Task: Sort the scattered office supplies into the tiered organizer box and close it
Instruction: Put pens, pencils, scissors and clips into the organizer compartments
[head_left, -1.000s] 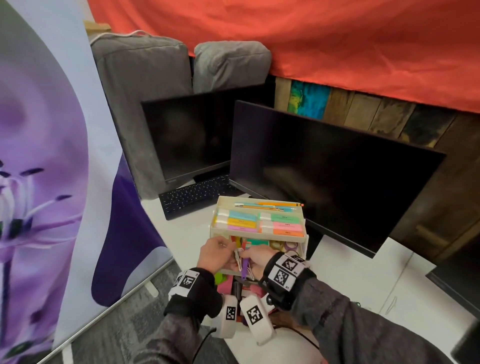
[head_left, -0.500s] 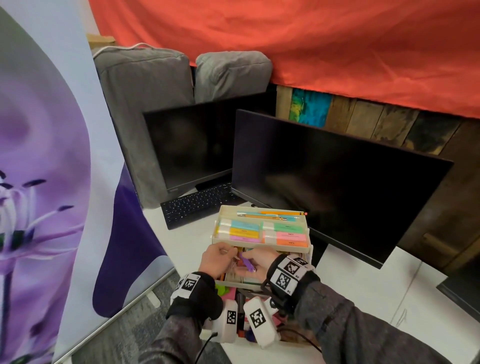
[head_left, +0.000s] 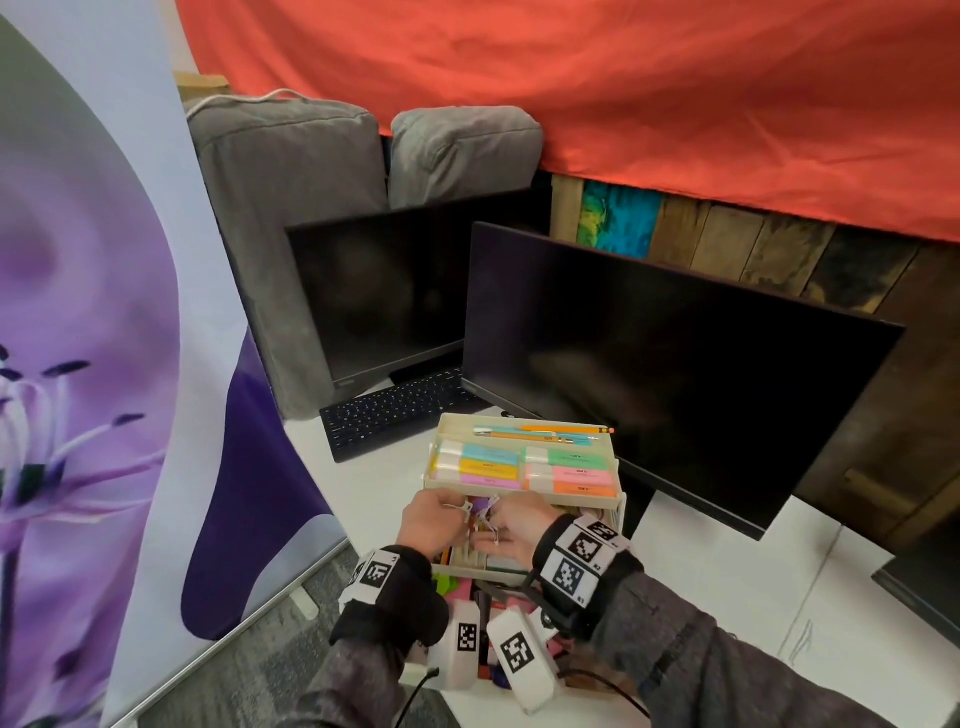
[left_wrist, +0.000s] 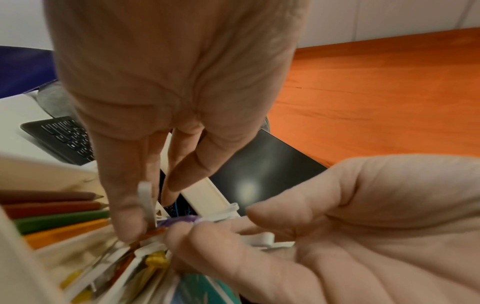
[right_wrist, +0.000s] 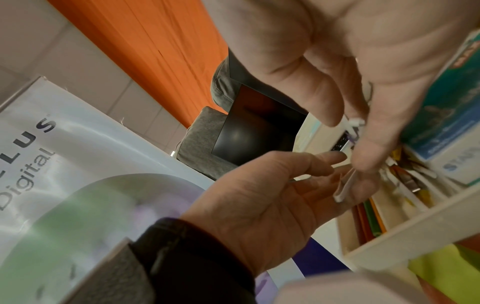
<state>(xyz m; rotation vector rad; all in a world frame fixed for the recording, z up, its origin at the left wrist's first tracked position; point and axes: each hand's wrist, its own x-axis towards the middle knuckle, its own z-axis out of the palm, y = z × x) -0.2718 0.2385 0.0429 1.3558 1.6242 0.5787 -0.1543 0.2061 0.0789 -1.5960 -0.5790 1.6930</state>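
1. I stand at a white desk (head_left: 384, 483) under a red cloth (head_left: 623, 104), with a flower banner (head_left: 104, 364) at my nine o'clock.
2. My left hand (head_left: 434, 525) pinches a small white clip handle (left_wrist: 145, 203) between thumb and forefinger; the other fingers hang loosely curled.
3. My right hand (head_left: 514, 527) faces it, palm turned up, fingertips (left_wrist: 197, 232) pinched on a small purple binder clip (head_left: 482, 505) with white handles.
4. The two hands touch at the clip, just above the middle tier of the organizer box (head_left: 621, 506), which stands open at my twelve o'clock.
5. Right beneath my fingers, that tier holds more clips with white handles and yellow bits; I cannot tell how many.
6. At nine o'clock in the same tier lie coloured pencils (left_wrist: 59, 218), side by side.
7. At three o'clock of my hands sits a teal packet (right_wrist: 441, 98).
8. The top tier, beyond my hands, carries pastel highlighters (head_left: 480, 465) in two stacks, and behind them an orange pencil (head_left: 566, 429) beside a pen (head_left: 530, 435).
9. Past the box, a large dark monitor (head_left: 675, 374) stands at one o'clock, a second monitor (head_left: 374, 291) at eleven.
10. A black keyboard (head_left: 395, 410) lies in front of the second monitor.
11. Grey cushions (head_left: 291, 156) lean behind the screens.
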